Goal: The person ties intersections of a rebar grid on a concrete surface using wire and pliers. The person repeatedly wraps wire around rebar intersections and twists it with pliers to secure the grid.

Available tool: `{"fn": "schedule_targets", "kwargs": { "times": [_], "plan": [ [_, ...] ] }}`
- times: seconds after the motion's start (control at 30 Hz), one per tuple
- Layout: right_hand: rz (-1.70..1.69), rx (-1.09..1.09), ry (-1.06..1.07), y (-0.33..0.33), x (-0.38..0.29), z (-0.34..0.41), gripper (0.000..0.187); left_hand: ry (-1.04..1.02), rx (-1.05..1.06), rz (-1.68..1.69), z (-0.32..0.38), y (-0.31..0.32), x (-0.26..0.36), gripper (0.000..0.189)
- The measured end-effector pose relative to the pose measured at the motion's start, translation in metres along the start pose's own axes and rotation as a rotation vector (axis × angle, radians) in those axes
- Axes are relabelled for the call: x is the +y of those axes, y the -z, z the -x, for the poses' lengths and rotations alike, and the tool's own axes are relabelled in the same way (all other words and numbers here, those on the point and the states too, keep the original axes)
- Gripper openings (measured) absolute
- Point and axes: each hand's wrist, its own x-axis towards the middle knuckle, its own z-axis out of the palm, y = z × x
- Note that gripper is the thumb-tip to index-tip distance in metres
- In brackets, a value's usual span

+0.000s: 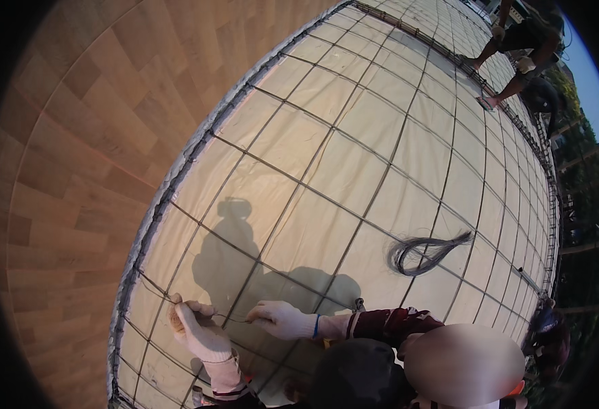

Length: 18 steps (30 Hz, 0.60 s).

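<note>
Near the bottom left, my left hand (197, 327), in a pale work glove, is beside a crossing of the steel rebar mesh (300, 182). Its fingers are closed on a thin tie wire (232, 319). The wire spans the gap to my right hand (281, 319), also gloved, which pinches its other end between thumb and fingertips. Further right, a looped bundle of loose tie wires (406, 268) lies on the mesh, touching neither hand. Pale plastic sheeting (366, 138) spreads under the bars. My shadow falls on it.
A raised grey edge (148, 220) bounds the mesh; beyond it is a wood-patterned surface (100, 204). Thicker bundled rebar (432, 43) crosses the top right, where a co-worker (529, 41) in sandals stands. Another person (550, 337) is at the right. A dark rounded shape (360, 373) and a blurred area are close below.
</note>
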Motion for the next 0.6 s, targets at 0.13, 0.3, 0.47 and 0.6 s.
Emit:
{"fn": "schedule_targets", "kwargs": {
  "times": [0.13,0.3,0.47,0.6],
  "plan": [
    [-0.169,0.134,-0.025,0.059,-0.004,-0.016,0.064,-0.184,-0.012,0.058,-0.035,0.016,0.03,0.03],
    [0.377,1.096,-0.068,0.292,0.0,-0.064,0.071,-0.134,-0.085,0.077,-0.055,0.047,0.042,0.033],
    [0.781,0.459,-0.906,0.458,-0.064,-0.046,0.08,0.068,-0.094,0.149,-0.04,0.056,0.018,0.037],
    [1.016,0.851,-0.655,0.516,-0.148,-0.023,0.088,0.15,-0.177,-0.102,-0.029,0.069,0.013,0.036]
  ]
}}
